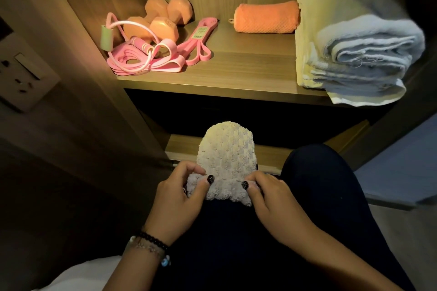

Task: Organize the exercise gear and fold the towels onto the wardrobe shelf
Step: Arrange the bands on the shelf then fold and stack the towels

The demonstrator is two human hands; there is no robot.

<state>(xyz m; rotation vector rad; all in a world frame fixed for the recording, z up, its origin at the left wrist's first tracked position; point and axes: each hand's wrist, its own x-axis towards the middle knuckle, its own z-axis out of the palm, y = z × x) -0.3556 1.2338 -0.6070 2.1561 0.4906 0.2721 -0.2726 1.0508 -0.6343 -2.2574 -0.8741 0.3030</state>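
Both hands are pinching the near edge of a small cream towel lying on the lap at 6 o'clock: left hand and right hand at its two corners. The fold appears in progress. On the wardrobe shelf, dumbbells and pink bands are sitting at 10 o'clock, a rolled orange towel at 12, folded towels at 2. A wall socket is showing at 9 o'clock in dim lighting.
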